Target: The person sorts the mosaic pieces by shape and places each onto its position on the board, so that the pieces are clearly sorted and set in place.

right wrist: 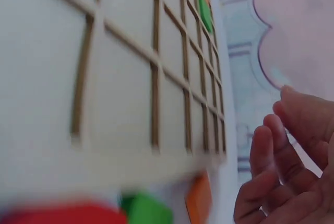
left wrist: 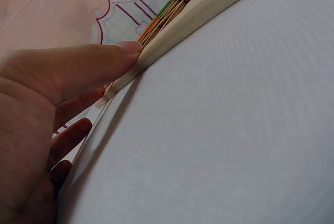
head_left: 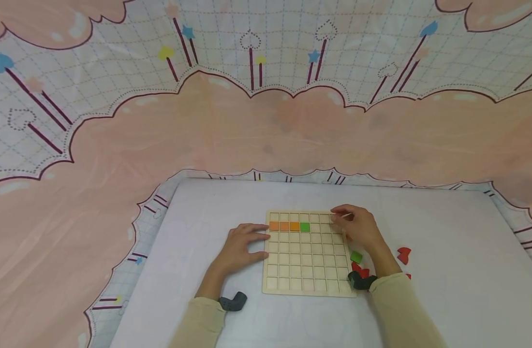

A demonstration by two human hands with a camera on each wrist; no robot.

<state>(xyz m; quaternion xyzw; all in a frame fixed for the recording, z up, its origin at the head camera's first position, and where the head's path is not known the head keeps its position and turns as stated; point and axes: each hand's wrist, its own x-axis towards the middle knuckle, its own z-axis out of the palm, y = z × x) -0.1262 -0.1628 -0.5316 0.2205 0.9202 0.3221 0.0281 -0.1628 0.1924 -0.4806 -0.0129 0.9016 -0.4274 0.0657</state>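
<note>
A square wooden grid board (head_left: 307, 271) lies on the white table. In its second row from the far side sit three orange tiles (head_left: 284, 226) followed by a green tile (head_left: 305, 227). Spread fingers of my left hand (head_left: 239, 247) touch the board's left edge, with the thumb (left wrist: 112, 62) on the rim in the left wrist view. My right hand (head_left: 362, 227) is at the far right corner, its fingers loosely bent and nothing visible between them. Beside the board's right edge lie a green block (head_left: 356, 256) and an orange block (right wrist: 199, 198).
Red pieces (head_left: 364, 273) lie by the board's right edge near my right wrist. Another red piece (head_left: 404, 255) is farther right, with a bit of red partly hidden by the sleeve. A patterned cloth (head_left: 292, 130) hangs behind the table (head_left: 214, 208).
</note>
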